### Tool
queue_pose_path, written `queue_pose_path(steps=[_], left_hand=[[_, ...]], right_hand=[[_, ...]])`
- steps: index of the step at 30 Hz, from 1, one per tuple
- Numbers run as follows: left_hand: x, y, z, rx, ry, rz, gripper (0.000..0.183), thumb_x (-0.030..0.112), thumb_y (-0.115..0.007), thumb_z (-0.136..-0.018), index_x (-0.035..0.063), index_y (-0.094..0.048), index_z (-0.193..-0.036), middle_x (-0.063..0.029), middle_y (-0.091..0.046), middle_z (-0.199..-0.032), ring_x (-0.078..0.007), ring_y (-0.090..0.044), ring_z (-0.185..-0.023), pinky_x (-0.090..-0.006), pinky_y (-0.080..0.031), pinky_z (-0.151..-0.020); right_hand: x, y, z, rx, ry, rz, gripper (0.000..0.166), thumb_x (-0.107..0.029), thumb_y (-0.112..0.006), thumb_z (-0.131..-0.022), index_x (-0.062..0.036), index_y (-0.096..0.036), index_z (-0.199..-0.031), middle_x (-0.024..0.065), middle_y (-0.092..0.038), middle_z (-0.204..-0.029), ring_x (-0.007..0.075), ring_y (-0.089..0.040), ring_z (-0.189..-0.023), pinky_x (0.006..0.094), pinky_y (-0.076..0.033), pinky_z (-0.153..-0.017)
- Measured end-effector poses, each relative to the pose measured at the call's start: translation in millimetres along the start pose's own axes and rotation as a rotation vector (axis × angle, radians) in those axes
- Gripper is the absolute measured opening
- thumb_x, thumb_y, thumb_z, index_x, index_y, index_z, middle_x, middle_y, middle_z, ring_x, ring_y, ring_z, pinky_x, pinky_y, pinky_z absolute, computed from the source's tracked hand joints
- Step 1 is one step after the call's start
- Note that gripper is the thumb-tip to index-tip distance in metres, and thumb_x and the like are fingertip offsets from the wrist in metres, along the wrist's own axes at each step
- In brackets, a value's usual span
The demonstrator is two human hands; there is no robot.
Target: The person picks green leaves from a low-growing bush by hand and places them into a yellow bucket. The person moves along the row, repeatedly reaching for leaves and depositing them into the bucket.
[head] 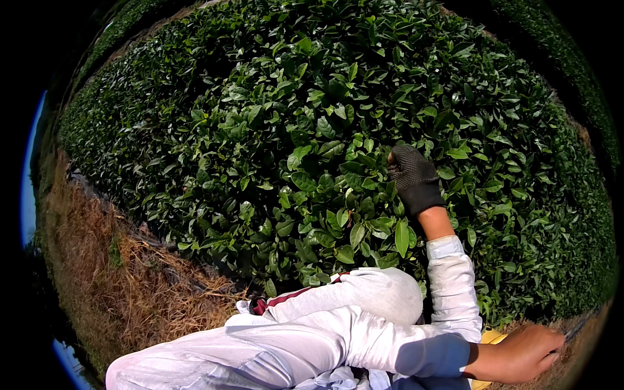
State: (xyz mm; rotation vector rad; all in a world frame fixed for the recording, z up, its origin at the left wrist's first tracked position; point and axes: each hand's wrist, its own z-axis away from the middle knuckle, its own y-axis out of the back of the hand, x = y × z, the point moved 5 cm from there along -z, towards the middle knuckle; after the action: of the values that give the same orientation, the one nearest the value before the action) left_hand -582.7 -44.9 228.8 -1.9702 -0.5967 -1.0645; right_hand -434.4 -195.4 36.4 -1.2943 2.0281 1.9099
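Note:
My right hand (412, 170), in a dark textured glove with a bare thumb tip, is among the leaves of a tea bush (302, 180). Its fingers are curled, and anything between them is hidden. My left arm crosses my body to the right. At its end my bare left hand (521, 353) is closed, back upward, with nothing visible in it. Partly behind that wrist is a yellow object (492, 336), possibly a container, mostly hidden by my sleeve and hand. Young light-green leaves (402, 238) stand close below the glove.
White trousers with a dark red side stripe (287, 297) cover my bent leg against the hedge edge. Dry brown grass (146, 282) lies along the left side. More hedge rows run beyond, at upper left (114, 36) and upper right (551, 44).

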Motion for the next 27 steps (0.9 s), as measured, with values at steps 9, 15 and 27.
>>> queue_pose_path(steps=[9, 15, 27], left_hand=[[-14.1, -21.2, 8.1, 0.008, 0.005, -0.044, 0.011, 0.007, -0.052, -0.074, -0.0029, -0.046, -0.073, -0.0205, -0.051, -0.071, -0.0403, -0.050, -0.071, -0.0473, -0.040, -0.062], [-8.1, -32.6, 11.0, -0.086, 0.101, 0.003, 0.012, 0.008, -0.053, -0.073, -0.0026, -0.048, -0.075, -0.0206, -0.053, -0.075, -0.0396, -0.051, -0.076, -0.0470, -0.042, -0.065], [-17.6, -67.8, 30.3, -0.164, 0.094, -0.019, 0.012, 0.009, -0.053, -0.072, -0.0020, -0.049, -0.074, -0.0195, -0.053, -0.072, -0.0385, -0.052, -0.073, -0.0470, -0.042, -0.064]], right_hand=[[32.0, 5.9, 40.5, -0.286, -0.528, -0.900, 0.023, -0.005, -0.062, -0.069, -0.0042, -0.058, -0.092, 0.0003, -0.057, -0.075, 0.0081, -0.052, -0.064, 0.0222, -0.043, -0.058], [41.8, 128.6, 77.0, 0.282, -0.709, -1.217, 0.023, -0.009, -0.059, -0.077, -0.0057, -0.054, -0.100, 0.0007, -0.056, -0.080, 0.0082, -0.052, -0.065, 0.0197, -0.041, -0.056], [6.4, 76.6, 124.5, 0.002, -0.316, -0.159, 0.018, -0.006, -0.063, -0.070, -0.0025, -0.060, -0.088, 0.0090, -0.061, -0.086, 0.0189, -0.058, -0.078, 0.0280, -0.046, -0.072]])
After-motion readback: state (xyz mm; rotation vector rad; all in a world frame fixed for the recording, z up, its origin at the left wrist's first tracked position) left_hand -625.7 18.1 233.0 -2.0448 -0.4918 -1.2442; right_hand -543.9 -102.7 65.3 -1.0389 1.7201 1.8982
